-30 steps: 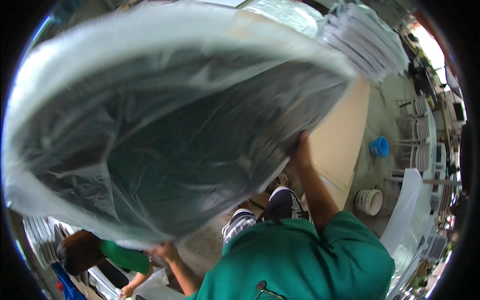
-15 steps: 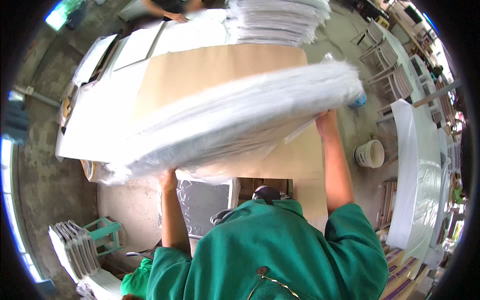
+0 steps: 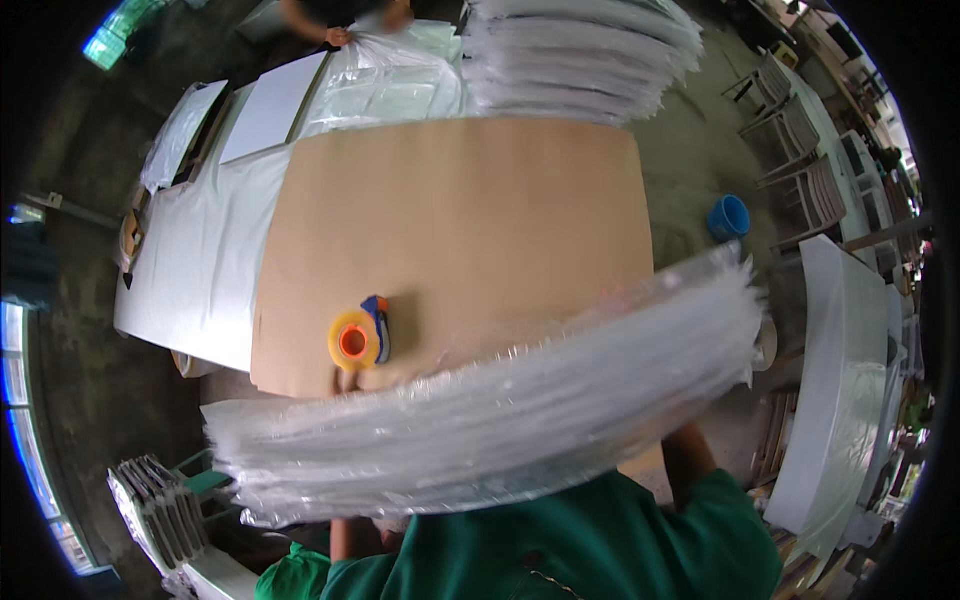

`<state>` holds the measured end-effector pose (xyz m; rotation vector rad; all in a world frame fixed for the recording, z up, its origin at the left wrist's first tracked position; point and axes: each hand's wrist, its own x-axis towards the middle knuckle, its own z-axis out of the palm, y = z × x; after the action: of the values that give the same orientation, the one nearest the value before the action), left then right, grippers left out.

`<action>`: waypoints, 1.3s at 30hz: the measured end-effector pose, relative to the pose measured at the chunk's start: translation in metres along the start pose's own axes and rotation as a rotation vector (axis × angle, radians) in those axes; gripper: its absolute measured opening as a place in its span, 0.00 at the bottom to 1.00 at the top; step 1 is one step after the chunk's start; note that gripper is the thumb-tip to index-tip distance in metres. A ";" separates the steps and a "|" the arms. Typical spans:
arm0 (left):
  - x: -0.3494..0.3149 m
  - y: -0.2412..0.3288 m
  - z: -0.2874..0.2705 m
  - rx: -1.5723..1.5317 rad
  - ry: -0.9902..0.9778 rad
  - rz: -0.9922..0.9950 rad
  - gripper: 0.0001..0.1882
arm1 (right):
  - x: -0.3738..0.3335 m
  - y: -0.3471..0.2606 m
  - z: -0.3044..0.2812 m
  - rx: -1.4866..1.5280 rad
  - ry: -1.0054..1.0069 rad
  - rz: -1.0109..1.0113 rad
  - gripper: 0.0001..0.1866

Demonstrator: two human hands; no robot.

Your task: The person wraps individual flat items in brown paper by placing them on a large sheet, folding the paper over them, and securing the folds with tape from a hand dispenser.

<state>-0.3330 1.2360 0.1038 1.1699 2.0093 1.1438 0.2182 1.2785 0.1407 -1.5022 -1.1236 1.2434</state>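
Observation:
A long, plastic-wrapped bundle (image 3: 480,400) of white layers is held up in front of me, its right end higher than its left. My left hand (image 3: 347,382) is mostly hidden under it; a few fingers show past its far edge. My right hand (image 3: 680,415) grips near the right end, blurred and partly covered by the plastic. Close beyond the left fingers is a tape dispenser (image 3: 354,342) with a yellow roll, orange hub and blue body; whether the fingers touch it I cannot tell. Beneath lies a brown cardboard sheet (image 3: 460,220) on the table.
Across the table, a co-worker's hand (image 3: 338,37) holds clear plastic sheeting (image 3: 390,75). A stack of similar wrapped bundles (image 3: 580,60) sits at the far right. White panels (image 3: 275,105) lie far left. A blue bucket (image 3: 728,217) and chairs (image 3: 805,195) stand on the right-hand floor.
The bundle has come back toward me and off the cardboard, uncovering the tape dispenser. Both arms have drawn in. The co-worker's hand has lifted plastic sheeting.

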 end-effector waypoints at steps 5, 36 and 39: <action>0.002 -0.007 0.033 -0.062 -0.023 -0.051 0.17 | -0.005 0.039 0.019 -0.115 0.075 0.056 0.29; 0.019 -0.059 0.101 1.084 -0.073 0.388 0.31 | 0.153 0.079 0.123 -0.391 0.488 0.662 0.47; 0.052 -0.051 0.070 1.388 -0.277 0.291 0.31 | 0.143 0.071 0.131 -0.270 0.428 0.717 0.45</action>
<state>-0.3249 1.2965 0.0227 2.0932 2.3685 -0.5590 0.1111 1.4110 0.0241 -2.3676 -0.4797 1.1467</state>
